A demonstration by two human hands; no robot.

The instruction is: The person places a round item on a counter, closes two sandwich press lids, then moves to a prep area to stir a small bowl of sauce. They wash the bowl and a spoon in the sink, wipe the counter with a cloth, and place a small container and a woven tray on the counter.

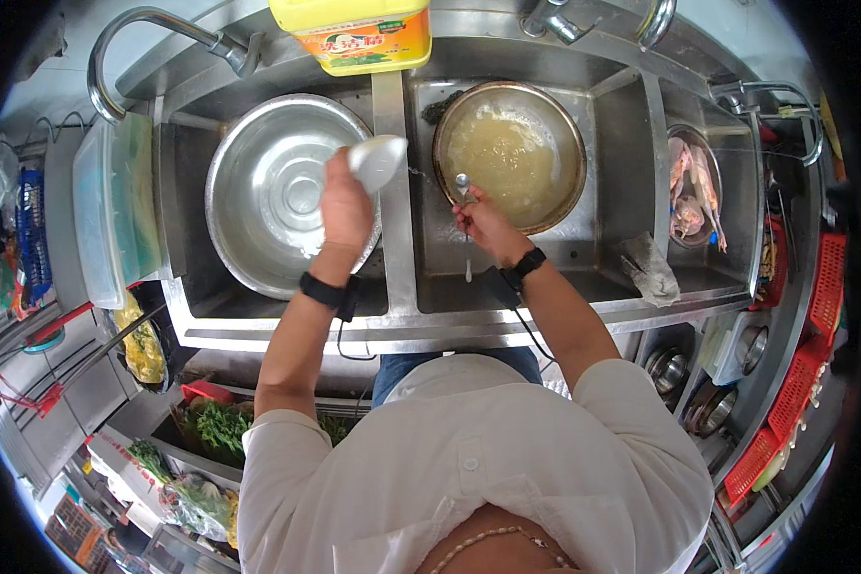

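Observation:
My left hand [346, 204] grips a white bowl [378, 163], tilted beside the steel divider, over the right edge of a large metal basin [258, 194] with clear water in the left sink. My right hand [477, 215] holds metal spoons [462, 181] at the lower left rim of a round metal pan [516, 161] of cloudy yellowish liquid in the middle sink. How many spoons it holds I cannot tell; one white-tipped end [468, 271] points down toward the sink floor. A dark scouring pad [441, 107] lies behind the pan's left rim.
A yellow detergent jug [359, 39] stands behind the divider. Raw poultry [696, 186] lies in a bowl in the right sink. A grey cloth [649, 271] hangs over the right divider. Faucets arch above the sinks, and a plastic bin [115, 208] stands at the left.

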